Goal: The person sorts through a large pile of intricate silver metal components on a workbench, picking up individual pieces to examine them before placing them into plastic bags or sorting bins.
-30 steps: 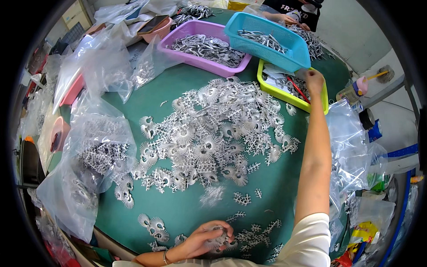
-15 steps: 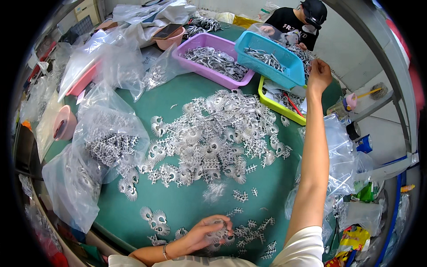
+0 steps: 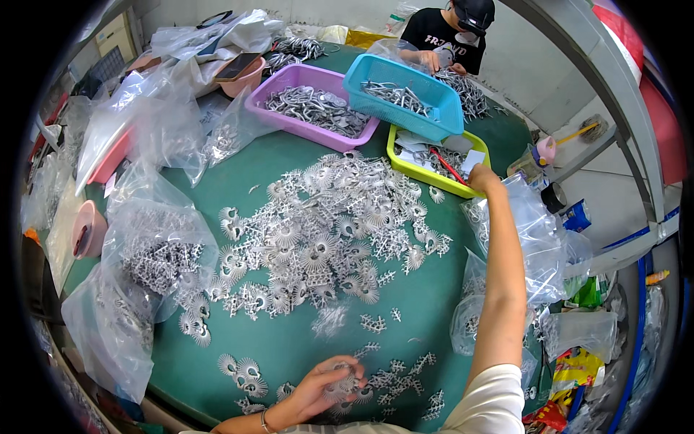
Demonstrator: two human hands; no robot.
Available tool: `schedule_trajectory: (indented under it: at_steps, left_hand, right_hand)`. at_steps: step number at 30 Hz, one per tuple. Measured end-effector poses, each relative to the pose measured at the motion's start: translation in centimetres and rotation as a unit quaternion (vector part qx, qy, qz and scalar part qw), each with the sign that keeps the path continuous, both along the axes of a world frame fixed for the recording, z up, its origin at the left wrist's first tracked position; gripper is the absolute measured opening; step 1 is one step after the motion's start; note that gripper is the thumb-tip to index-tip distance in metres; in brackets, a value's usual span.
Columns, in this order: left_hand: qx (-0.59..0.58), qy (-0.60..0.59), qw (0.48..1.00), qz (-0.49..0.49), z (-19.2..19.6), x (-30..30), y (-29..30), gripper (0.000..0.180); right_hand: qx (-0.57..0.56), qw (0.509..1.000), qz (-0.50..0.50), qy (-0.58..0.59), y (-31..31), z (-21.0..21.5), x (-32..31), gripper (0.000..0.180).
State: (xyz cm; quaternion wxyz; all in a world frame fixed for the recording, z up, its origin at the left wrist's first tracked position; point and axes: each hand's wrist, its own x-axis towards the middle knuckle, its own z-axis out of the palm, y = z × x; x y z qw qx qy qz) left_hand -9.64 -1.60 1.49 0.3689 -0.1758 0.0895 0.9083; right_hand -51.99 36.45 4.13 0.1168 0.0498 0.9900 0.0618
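My left hand (image 3: 327, 383) curls around little metal pieces (image 3: 345, 382), and my right hand (image 3: 483, 177) touches the yellow tray (image 3: 426, 177), grip hidden.

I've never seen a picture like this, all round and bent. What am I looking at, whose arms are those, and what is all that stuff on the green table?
No machine here: a person wears a wide-angle camera on the head, looking down, which bends the edges. The two bare arms from the bottom are that person's own. The left hand rests close to the body on small grey fan-shaped metal parts, which lie heaped across the green table. The right hand reaches far out to the rim of a yellow tray. Behind it stand a blue basket and a purple tub, both holding metal pieces. Clear plastic bags of parts lie on the left. Another person works at the far side.
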Motion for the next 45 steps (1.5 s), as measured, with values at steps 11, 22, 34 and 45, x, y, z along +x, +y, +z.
schedule_trajectory:
  at_steps: [11,22,34,45]
  left_hand:
    - [0.001,-0.005,1.000,-0.001,-0.4,0.1,-0.1,0.018]
    - [-0.005,-0.017,1.000,0.016,-0.1,0.0,0.1,0.017]
    - [-0.038,-0.023,0.999,0.005,0.1,-0.1,0.1,0.015]
    - [-0.009,-0.023,1.000,0.005,-0.3,0.3,0.0,0.017]
  right_hand:
    - [-0.006,0.998,0.055,0.021,-3.3,0.6,0.2,0.033]
    - [-0.410,0.887,-0.087,0.194,0.4,0.4,0.2,0.014]
    - [0.017,0.999,-0.005,-0.029,-3.8,0.8,-0.1,0.034]
    - [-0.151,0.983,-0.085,0.067,-3.2,-0.1,0.5,0.037]
